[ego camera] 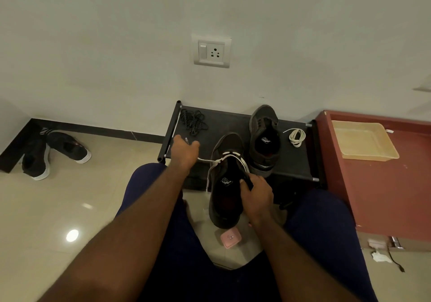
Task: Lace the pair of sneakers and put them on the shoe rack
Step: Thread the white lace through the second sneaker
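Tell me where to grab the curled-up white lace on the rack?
Pinch the coiled lace across its bunched loops, coming straight down from above. It lies flat on the rack, clear of the sneaker beside it, so the loops lift together; its loose tail, pointing left, would probably just unwind the coil.

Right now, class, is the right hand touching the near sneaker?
Touching. The head view shows the right hand gripping the near sneaker by its collar, fingers curled over the rim; the left hand pinches its lace.
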Tool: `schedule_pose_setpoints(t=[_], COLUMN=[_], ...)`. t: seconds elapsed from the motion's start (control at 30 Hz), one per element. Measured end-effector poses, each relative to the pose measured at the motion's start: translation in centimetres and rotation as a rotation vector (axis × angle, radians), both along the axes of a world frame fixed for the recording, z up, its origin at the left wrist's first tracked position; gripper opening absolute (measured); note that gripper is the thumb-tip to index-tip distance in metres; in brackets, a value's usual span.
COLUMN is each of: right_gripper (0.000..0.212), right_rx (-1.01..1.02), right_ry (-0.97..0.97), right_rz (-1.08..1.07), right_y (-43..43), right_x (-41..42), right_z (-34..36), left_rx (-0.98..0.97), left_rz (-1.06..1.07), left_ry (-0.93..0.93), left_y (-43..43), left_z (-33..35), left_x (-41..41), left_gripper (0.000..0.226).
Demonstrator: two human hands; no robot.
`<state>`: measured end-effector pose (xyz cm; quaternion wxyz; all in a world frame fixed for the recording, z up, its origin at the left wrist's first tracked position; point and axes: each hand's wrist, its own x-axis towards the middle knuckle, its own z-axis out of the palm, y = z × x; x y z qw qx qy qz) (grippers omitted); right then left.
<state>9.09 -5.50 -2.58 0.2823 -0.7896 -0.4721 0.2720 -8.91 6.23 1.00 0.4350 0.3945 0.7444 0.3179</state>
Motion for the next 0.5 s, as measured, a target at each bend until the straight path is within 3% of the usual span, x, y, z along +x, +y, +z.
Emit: schedule_pose_setpoints(t=[0.03, 0.1, 0.23, 0.33, 0.5], right_gripper=[0.022, 0.020, 0.015, 0.010, 0.024], right_rx=[0.002, 0.009, 0.004, 0.002, 0.025], right_ry=[-0.005, -0.026, -0.079, -0.105, -0.168], right_rz=[-0.008, -0.016, -0.013, 0.011, 0.047], right_y=[0.1, 0.6, 1.3, 1.4, 2.4], right_x=[-0.1, -0.2, -0.3, -0.5, -0.6], right_z=[0.2, 0.7, 1.2, 1.3, 2.1], left_rx=[-0.020, 0.029, 0.071, 0.101, 0.178], left_rz=[-0.063, -0.172, -0.465, -0.667, -0.689], left_ry=[0.105, 0.235, 0.318, 0.523, 0.574], left_y=[-0.5, -2.4, -6.3, -6.8, -6.9], left_z=[-0.2, -0.6, -1.2, -1.6, -2.2], left_x=[-0.3, 0.3, 2.7, 3.9, 4.2], left_gripper=[0.066, 0.077, 0.052, 0.036, 0.028])
